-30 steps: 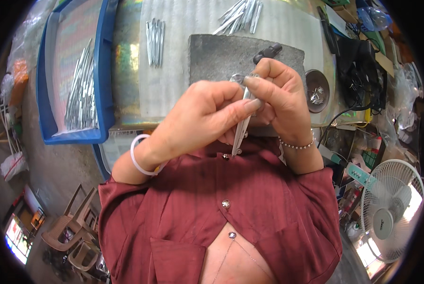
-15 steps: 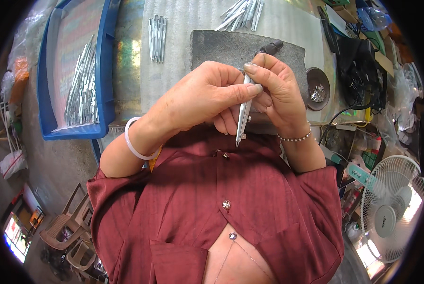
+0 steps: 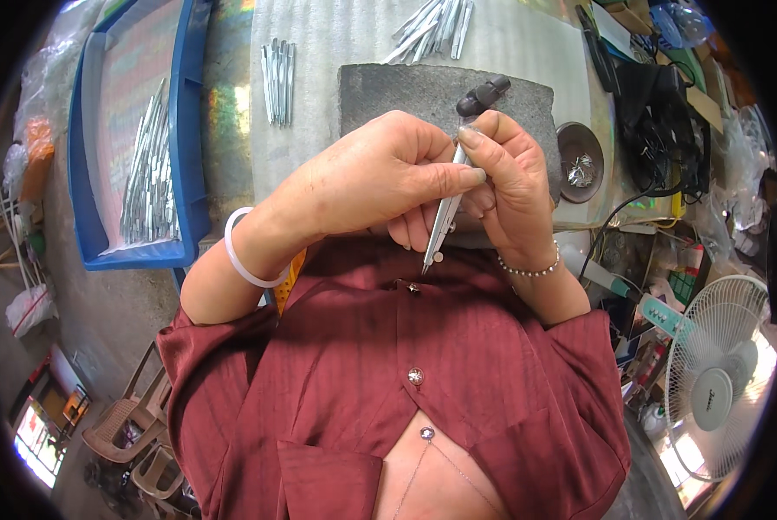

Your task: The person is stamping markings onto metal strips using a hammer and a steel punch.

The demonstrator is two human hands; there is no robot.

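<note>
Leaning a little more than half a second ago, the tool (image 3: 443, 221) has its lower tip swung farther to the left, while both hands are in nearly the same places. The left hand (image 3: 401, 169) is clasped on the shaft, thumb laid across it, fingers curled around behind; the right hand (image 3: 516, 173) pinches the upper end with thumb and forefinger. Whether a small piece sits in that pinch too, I cannot tell. So the tool lies within both grips, neither hand nearer: the left has the middle, the right the top. Its long axis runs from the right grip down and slightly leftward, the narrow tip toward the shirt (image 3: 345, 347), a small knob (image 3: 438, 256) standing out on the right near that tip. The left forearm crosses this axis at a wide angle.

Beyond the hands lies the slab (image 3: 380, 100), a black thing (image 3: 484, 95) on it just past the right hand. Right of the slab is a bowl (image 3: 583, 139) of silver bits (image 3: 581, 173). Leftward on the table (image 3: 228, 173) lies a small row of rods (image 3: 277, 82); farther left, a blue tray (image 3: 193, 130) holds a larger heap (image 3: 152, 186), pointing roughly away from the person
</note>
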